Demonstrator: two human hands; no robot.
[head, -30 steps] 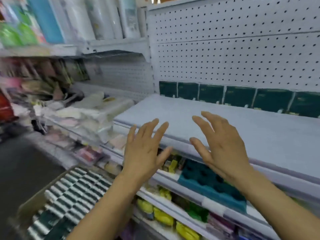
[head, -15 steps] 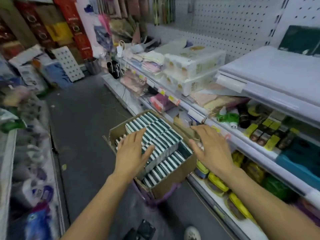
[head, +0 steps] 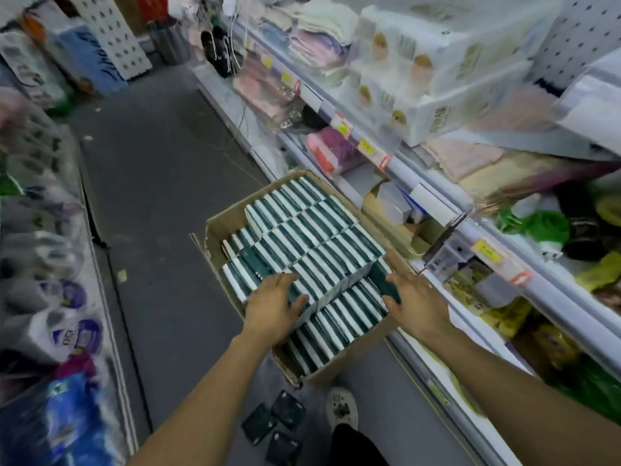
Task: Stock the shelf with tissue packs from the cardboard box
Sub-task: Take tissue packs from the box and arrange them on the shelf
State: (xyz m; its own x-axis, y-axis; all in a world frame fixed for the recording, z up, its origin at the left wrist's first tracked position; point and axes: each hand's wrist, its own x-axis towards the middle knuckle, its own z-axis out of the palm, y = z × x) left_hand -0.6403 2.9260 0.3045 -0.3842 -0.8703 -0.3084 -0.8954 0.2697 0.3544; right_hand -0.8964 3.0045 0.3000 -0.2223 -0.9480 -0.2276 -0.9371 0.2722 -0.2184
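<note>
- The cardboard box (head: 218, 230) sits on the dark floor (head: 161, 183) of the aisle, just beside the lowest shelves on the right, its flaps open.
- Inside it, tissue packs (head: 302, 237) in dark green and white stand on edge in tight rows, filling the box nearly to the rim; the rows nearest the person sit lower than the middle ones.
- The left hand (head: 274, 306) lies palm down on the near left part of the packs, fingers spread and fairly straight over their top edges, thumb out to the right. Its grip is apart, resting on the packs and closed round none.
- The right hand (head: 416, 302) reaches to the right end of the raised middle row; its fingers lie against the dark green side of the end pack (head: 381, 277). Whether this grip is clamping that pack or only touching it, I cannot tell.
- Three loose dark green packs (head: 274, 428) lie flat on the floor below the box, next to the person's white shoe (head: 342, 410).
- The shelf (head: 524, 297) running along the right carries wrapped white paper rolls (head: 420, 72), folded cloths (head: 322, 38) and yellow and green packets (head: 534, 227), with price tags along its front edges.
- The left side of the aisle holds blurred bagged goods (head: 50, 280).
</note>
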